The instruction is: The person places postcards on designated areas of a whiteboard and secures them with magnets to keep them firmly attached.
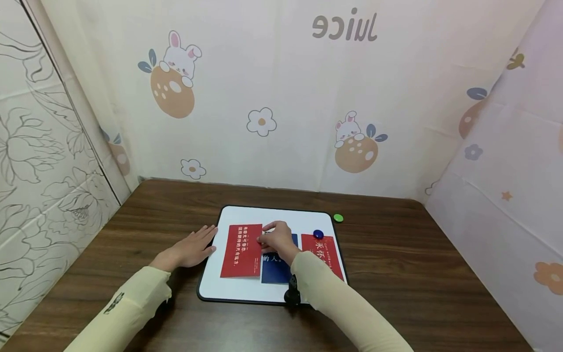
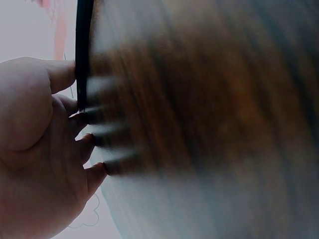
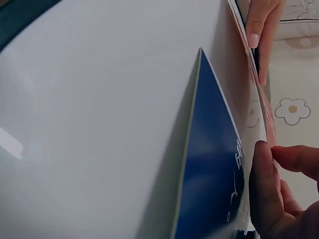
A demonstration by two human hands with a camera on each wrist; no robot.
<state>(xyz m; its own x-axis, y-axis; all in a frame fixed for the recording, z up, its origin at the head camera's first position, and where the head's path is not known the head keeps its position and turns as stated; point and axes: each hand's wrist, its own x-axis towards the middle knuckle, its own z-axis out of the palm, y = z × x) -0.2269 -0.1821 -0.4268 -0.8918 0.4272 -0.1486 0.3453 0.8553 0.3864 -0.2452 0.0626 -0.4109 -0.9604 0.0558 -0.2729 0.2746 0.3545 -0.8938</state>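
A white board (image 1: 237, 289) with a dark rim lies on the table, bearing two red cards and a blue one. My right hand (image 1: 280, 240) pinches the right edge of the left red card (image 1: 239, 252) between thumb and forefinger. In the right wrist view, that edge is raised off the board. Partly under the right hand and wrist lies the blue card (image 1: 276, 275), one corner lifted. The right red card (image 1: 323, 247) has a round blue magnet (image 1: 318, 234) at its top. My left hand (image 1: 189, 249) rests with straight fingers at the board's left edge.
Just beyond the board's upper right corner, a round green piece (image 1: 338, 218) lies on the brown wooden table (image 1: 396, 274). A printed curtain (image 1: 281, 98) hangs behind the table's far edge. Patterned cloth also stands at both sides.
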